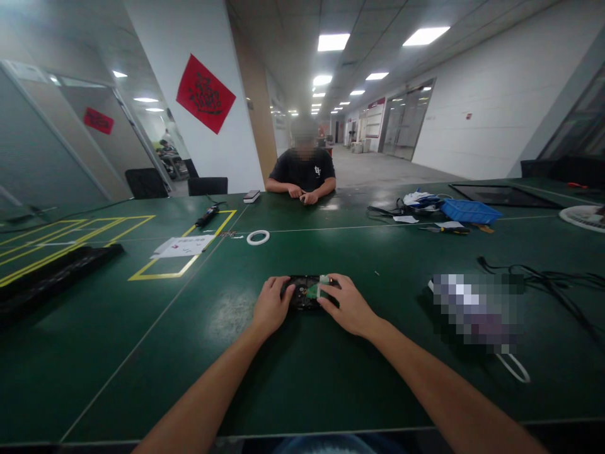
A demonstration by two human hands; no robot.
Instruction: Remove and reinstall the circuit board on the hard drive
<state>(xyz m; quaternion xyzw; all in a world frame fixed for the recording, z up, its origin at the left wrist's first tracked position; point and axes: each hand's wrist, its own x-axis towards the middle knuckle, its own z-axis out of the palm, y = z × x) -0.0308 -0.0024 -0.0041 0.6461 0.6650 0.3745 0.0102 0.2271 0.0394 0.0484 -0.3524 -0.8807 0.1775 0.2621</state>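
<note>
On the green tabletop in front of me lies a flat black casing [299,301] with its inside facing up. A small green circuit board [312,291] with a pale edge sits over its right half. My left hand [273,304] is closed on the casing's left end, thumb along the near side. My right hand [348,305] is at the right end, with thumb and forefinger closed at the pale edge of the circuit board and the other fingers by the far corner. Whether the board is lifted off the casing or resting in it, I cannot tell.
A white ring [258,238] and a paper sheet [183,246] lie ahead to the left, a long black part [57,274] further left. Rightward are a blurred pouch-like item [472,309], black cables [548,284] and a blue basket [470,211]. A person [302,170] sits opposite.
</note>
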